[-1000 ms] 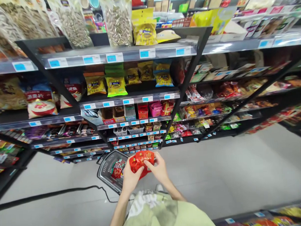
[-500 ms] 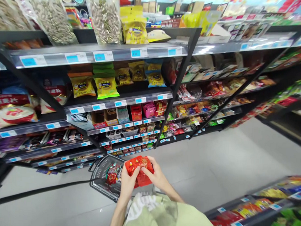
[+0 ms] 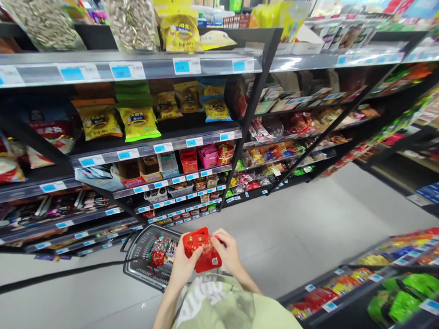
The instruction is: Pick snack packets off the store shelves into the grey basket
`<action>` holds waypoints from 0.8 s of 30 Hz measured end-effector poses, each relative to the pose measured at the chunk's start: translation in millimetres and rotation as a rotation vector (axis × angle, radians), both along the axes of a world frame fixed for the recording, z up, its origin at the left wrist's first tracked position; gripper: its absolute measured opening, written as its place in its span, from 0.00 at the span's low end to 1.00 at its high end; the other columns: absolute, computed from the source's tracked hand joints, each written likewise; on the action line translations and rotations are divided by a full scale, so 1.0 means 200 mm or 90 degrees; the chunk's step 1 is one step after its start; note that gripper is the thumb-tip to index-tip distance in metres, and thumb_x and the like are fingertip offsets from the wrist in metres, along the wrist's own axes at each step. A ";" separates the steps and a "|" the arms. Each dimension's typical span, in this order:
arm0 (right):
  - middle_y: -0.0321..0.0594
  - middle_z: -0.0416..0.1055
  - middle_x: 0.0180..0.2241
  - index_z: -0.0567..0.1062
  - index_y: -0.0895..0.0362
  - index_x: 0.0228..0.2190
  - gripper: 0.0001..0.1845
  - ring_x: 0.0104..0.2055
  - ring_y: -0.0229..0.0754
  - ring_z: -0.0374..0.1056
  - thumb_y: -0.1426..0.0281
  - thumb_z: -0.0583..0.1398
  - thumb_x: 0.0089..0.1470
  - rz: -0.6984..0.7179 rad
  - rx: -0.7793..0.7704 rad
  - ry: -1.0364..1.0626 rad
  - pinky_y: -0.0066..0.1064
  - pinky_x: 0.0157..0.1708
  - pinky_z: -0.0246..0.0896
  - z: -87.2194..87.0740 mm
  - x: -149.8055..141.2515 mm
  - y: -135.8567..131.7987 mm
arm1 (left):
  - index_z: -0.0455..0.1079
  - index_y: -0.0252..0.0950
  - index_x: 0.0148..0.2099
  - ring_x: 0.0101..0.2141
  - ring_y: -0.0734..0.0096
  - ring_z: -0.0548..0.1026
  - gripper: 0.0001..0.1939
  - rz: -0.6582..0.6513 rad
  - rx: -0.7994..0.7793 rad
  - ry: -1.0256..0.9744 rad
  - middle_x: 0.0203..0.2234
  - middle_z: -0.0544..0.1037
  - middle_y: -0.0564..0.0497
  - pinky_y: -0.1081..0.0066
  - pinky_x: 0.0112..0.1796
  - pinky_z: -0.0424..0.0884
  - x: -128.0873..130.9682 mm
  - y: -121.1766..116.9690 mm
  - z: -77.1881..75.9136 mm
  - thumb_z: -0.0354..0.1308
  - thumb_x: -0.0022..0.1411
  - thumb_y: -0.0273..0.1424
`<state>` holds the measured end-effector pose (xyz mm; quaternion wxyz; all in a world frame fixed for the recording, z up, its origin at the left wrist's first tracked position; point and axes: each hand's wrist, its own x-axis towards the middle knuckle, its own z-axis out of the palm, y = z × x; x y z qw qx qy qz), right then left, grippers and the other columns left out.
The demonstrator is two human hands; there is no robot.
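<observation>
My left hand (image 3: 185,261) grips a flat, bright red tray-like container (image 3: 210,264) from its left side, thumb laid across the front. A shiny, crinkled red packet (image 3: 204,244) lies against the container's middle. The fingers of my right hand (image 3: 228,250) are bent and pinched at the packet's right end. Just left of my hands, a dark grey shopping basket (image 3: 136,266) stands on the floor with several small wrapped snack packs (image 3: 161,250) inside.
A long black handle (image 3: 65,275) runs left from the basket. Ahead rise snack shelves (image 3: 190,141) with yellow bags (image 3: 139,121) and small boxes (image 3: 188,161). Another low shelf (image 3: 339,287) with colourful bags stands at the lower right. Grey floor (image 3: 286,234) lies between.
My right hand has shifted from holding the red container's right side to pinching the packet at its front. More of the container's lower part shows. The view has turned slightly right.
</observation>
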<state>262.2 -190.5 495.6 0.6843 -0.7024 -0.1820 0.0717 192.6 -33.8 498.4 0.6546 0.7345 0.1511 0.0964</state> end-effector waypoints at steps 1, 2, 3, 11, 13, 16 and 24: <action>0.38 0.70 0.30 0.76 0.56 0.24 0.15 0.32 0.39 0.65 0.64 0.60 0.60 -0.009 0.008 0.016 0.28 0.32 0.60 0.00 0.00 0.00 | 0.65 0.37 0.51 0.45 0.61 0.75 0.20 -0.011 0.004 0.003 0.44 0.77 0.47 0.63 0.49 0.69 0.00 0.00 0.01 0.63 0.59 0.37; 0.38 0.70 0.30 0.77 0.56 0.24 0.15 0.32 0.39 0.66 0.64 0.60 0.60 -0.012 0.017 0.034 0.28 0.32 0.60 0.00 0.01 0.00 | 0.65 0.37 0.51 0.45 0.62 0.75 0.19 -0.019 0.004 0.006 0.44 0.77 0.47 0.63 0.49 0.69 0.00 -0.01 0.02 0.63 0.59 0.36; 0.39 0.71 0.31 0.78 0.56 0.26 0.14 0.34 0.40 0.67 0.64 0.60 0.60 -0.010 0.028 0.054 0.29 0.33 0.61 -0.01 0.01 0.00 | 0.65 0.38 0.51 0.45 0.62 0.75 0.19 -0.025 0.001 0.007 0.44 0.77 0.47 0.63 0.49 0.69 0.01 -0.01 0.03 0.63 0.59 0.36; 0.41 0.75 0.40 0.83 0.54 0.36 0.12 0.42 0.43 0.71 0.61 0.64 0.56 -0.017 0.151 0.212 0.31 0.42 0.65 -0.07 -0.01 0.02 | 0.65 0.37 0.51 0.46 0.61 0.76 0.22 -0.040 -0.035 0.028 0.45 0.77 0.46 0.63 0.49 0.70 0.02 -0.02 -0.02 0.65 0.57 0.38; 0.41 0.75 0.41 0.83 0.54 0.36 0.12 0.42 0.44 0.71 0.60 0.66 0.54 0.004 0.181 0.270 0.32 0.43 0.65 -0.09 -0.01 0.02 | 0.65 0.37 0.50 0.45 0.61 0.76 0.22 -0.035 -0.049 0.038 0.45 0.77 0.46 0.63 0.48 0.70 0.01 -0.01 -0.03 0.65 0.57 0.38; 0.40 0.77 0.37 0.82 0.55 0.34 0.13 0.37 0.42 0.71 0.60 0.69 0.49 0.039 0.211 0.378 0.31 0.40 0.66 -0.10 -0.01 0.00 | 0.66 0.37 0.50 0.45 0.61 0.76 0.22 -0.031 -0.056 0.052 0.44 0.78 0.46 0.63 0.48 0.70 0.00 -0.01 -0.03 0.65 0.56 0.38; 0.34 0.71 0.22 0.78 0.57 0.25 0.19 0.22 0.33 0.61 0.55 0.73 0.39 0.056 0.128 0.480 0.25 0.23 0.54 -0.14 0.05 -0.10 | 0.68 0.36 0.50 0.44 0.59 0.77 0.20 -0.066 -0.032 0.077 0.43 0.78 0.46 0.61 0.48 0.70 -0.02 -0.01 -0.01 0.65 0.55 0.35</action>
